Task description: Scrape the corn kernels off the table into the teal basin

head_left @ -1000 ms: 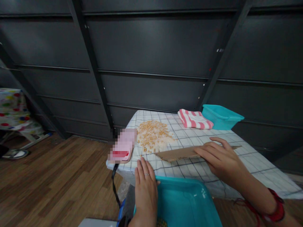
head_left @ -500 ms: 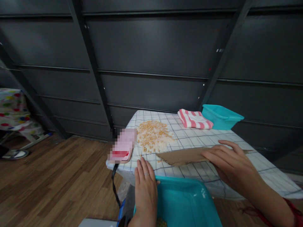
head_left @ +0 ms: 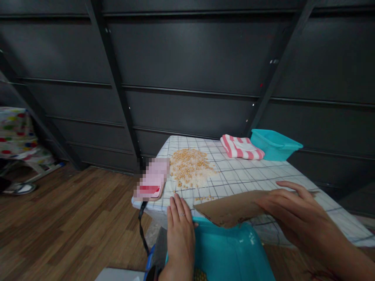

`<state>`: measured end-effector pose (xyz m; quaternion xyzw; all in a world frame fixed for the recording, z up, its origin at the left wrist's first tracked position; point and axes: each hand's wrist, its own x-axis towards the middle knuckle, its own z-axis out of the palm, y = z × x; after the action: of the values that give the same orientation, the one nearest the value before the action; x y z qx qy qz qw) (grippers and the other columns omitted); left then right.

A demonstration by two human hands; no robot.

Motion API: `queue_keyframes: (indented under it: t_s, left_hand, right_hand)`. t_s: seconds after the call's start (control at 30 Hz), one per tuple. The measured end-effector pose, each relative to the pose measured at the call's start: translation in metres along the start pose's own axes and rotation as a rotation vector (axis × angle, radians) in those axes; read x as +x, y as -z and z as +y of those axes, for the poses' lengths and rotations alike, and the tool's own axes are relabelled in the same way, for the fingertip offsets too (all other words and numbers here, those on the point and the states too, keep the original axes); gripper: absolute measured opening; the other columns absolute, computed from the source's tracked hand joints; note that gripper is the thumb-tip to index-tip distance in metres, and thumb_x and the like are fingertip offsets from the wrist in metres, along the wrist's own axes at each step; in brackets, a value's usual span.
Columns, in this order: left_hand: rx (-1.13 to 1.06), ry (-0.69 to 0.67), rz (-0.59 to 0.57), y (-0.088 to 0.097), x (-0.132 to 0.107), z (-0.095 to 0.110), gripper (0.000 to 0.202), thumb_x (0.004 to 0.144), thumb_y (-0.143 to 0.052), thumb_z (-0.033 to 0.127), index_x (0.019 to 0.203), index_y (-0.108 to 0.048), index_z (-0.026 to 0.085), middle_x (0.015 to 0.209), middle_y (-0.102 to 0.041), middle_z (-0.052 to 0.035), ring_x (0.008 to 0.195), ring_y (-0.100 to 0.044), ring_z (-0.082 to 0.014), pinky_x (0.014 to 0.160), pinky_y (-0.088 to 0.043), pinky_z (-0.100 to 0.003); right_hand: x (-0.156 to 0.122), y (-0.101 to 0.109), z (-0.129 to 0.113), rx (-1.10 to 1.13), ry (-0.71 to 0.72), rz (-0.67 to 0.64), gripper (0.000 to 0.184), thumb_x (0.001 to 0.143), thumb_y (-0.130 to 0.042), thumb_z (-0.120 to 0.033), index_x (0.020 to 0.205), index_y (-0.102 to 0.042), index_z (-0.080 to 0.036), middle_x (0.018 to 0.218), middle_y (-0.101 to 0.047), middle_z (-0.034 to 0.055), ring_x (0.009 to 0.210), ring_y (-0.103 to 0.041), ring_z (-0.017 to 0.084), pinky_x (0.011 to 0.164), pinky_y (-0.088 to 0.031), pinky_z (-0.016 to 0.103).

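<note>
My right hand [head_left: 295, 210] grips a piece of brown cardboard [head_left: 234, 207] with a ragged lower edge. The cardboard is tilted above the near table edge and partly over a teal plastic basin [head_left: 231, 253]. My left hand [head_left: 180, 230], with a ring on one finger, holds the basin's left rim, fingers lying along it and thumb on the inner side. At the basin's bottom, small greenish grains [head_left: 200, 275] show beside my left wrist. A spread of yellow beans mixed with white grains [head_left: 190, 168] lies on the table. A few loose beans [head_left: 205, 198] lie just behind the cardboard.
The table has a white checked cloth [head_left: 234, 175]. A pink phone [head_left: 154, 177], partly pixelated, lies at its left edge with a black strap hanging down. A folded red-and-white striped towel [head_left: 241, 147] and another teal basin [head_left: 275, 144] stand at the back right, before a dark panelled wall.
My right hand has drawn the cardboard toward me, down to the basin's far rim. Several loose beans now show behind it. My left hand has stayed on the basin.
</note>
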<state>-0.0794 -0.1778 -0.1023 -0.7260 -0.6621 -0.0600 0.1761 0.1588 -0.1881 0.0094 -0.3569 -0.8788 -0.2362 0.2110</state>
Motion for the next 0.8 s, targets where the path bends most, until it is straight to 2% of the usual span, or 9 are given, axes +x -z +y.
queue_keyframes:
  t_s: [0.2,0.33,0.53,0.7,0.8]
  left_hand:
    - [-0.05,0.005,0.017,-0.005,-0.002,0.0,0.052,0.076,-0.05,0.015,0.127,-0.048,0.005,0.138,-0.043,-0.0232,0.127,-0.04,-0.035,0.1,-0.04,-0.051]
    - [-0.06,0.013,0.001,0.001,-0.001,0.0,0.053,0.075,-0.054,0.014,0.126,-0.049,0.004,0.137,-0.043,-0.025,0.126,-0.04,-0.037,0.099,-0.041,-0.052]
    - [-0.036,0.012,-0.031,0.009,0.002,0.001,0.053,0.074,-0.056,0.012,0.125,-0.049,0.002,0.136,-0.043,-0.0265,0.125,-0.042,-0.0371,0.099,-0.042,-0.05]
    - [-0.051,0.003,-0.032,0.01,0.002,0.001,0.054,0.074,-0.054,0.01,0.126,-0.047,0.0,0.136,-0.041,-0.0282,0.125,-0.04,-0.0379,0.099,-0.041,-0.051]
    - [0.006,-0.013,-0.048,0.012,0.002,0.001,0.055,0.074,-0.056,0.012,0.126,-0.047,-0.002,0.134,-0.042,-0.0301,0.124,-0.041,-0.039,0.098,-0.043,-0.051]
  right_hand:
    - [0.01,-0.002,0.001,-0.084,0.01,0.084,0.036,0.076,-0.035,0.002,0.097,-0.052,-0.022,0.077,-0.064,-0.0024,0.07,-0.059,0.014,0.083,-0.041,0.041]
    - [0.016,-0.004,0.001,-0.099,0.036,0.077,0.033,0.078,-0.035,0.002,0.093,-0.052,-0.022,0.074,-0.063,-0.0023,0.068,-0.058,0.014,0.082,-0.04,0.039]
    - [0.001,0.0,0.001,-0.013,0.022,-0.016,0.032,0.084,-0.035,-0.002,0.099,-0.052,-0.024,0.078,-0.063,-0.0031,0.072,-0.057,0.014,0.089,-0.036,0.044]
    - [-0.003,0.001,0.0,-0.03,0.008,0.006,0.035,0.084,-0.035,0.0,0.105,-0.051,-0.023,0.084,-0.064,-0.0019,0.077,-0.058,0.014,0.091,-0.035,0.045]
    - [0.005,-0.002,0.0,-0.1,0.007,0.047,0.035,0.081,-0.034,0.002,0.099,-0.052,-0.022,0.079,-0.064,-0.0012,0.073,-0.058,0.015,0.086,-0.038,0.043]
